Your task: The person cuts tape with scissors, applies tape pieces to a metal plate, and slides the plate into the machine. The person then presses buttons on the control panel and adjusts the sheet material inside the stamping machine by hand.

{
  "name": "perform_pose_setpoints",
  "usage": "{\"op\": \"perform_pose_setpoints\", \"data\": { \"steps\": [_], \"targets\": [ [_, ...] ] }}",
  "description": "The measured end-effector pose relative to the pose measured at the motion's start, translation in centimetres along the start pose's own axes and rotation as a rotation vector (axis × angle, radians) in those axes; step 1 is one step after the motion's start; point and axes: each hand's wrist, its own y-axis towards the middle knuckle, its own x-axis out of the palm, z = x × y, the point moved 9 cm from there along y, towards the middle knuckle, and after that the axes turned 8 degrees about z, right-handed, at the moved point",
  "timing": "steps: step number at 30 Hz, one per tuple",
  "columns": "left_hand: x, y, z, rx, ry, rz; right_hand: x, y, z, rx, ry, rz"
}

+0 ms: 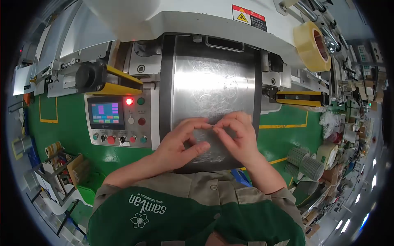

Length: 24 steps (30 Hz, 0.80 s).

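Note:
Over the scuffed metal plate point(211, 94) of a machine, my two hands meet at the fingertips. My right hand point(240, 137) pinches thumb and index finger together on something tiny that I cannot make out. From the other side, my left hand point(182, 139) reaches in with its index fingertip close to that pinch. Its thumb is spread away from the fingers, and nothing shows between them. Pale, curling marks cover the plate's surface; whether they are scratches or loose strands cannot be told. A metal handle point(225, 48) sits at the plate's far end.
Left of the plate is a control panel point(143, 115) with a lit screen point(106, 113), a glowing red light point(129, 101) and several knobs. Yellow-black bars point(123, 82) flank the plate. A tape roll point(312, 46) hangs at upper right. Shelves of goods point(340, 156) line the right side.

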Motion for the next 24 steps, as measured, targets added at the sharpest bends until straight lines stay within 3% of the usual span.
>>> {"op": "perform_pose_setpoints", "data": {
  "steps": [5, 12, 13, 16, 18, 24],
  "targets": [
    [-0.3, 0.6, 0.3, -0.052, -0.007, -0.022, -0.5, 0.5, -0.3, -0.037, -0.057, 0.027],
    [-0.5, 1.6, 1.7, 0.123, 0.108, 0.032, -0.4, -0.3, 0.6, 0.050, 0.007, 0.097],
    [-0.5, 1.6, 1.5, 0.084, 0.083, 0.033, -0.5, -0.5, 1.2, 0.169, 0.083, 0.138],
    [-0.7, 1.6, 1.2, 0.078, 0.106, 0.049, -1.4, -0.1, 2.2, 0.236, 0.094, 0.161],
    [-0.7, 1.7, 1.7, 0.143, 0.257, 0.023, -1.7, 0.3, 1.0, 0.038, -0.036, 0.096],
    [-0.1, 1.8, 1.8, 0.122, 0.311, -0.005, -0.7, 0.2, 0.6, 0.028, 0.000, 0.002]
  ]
}}
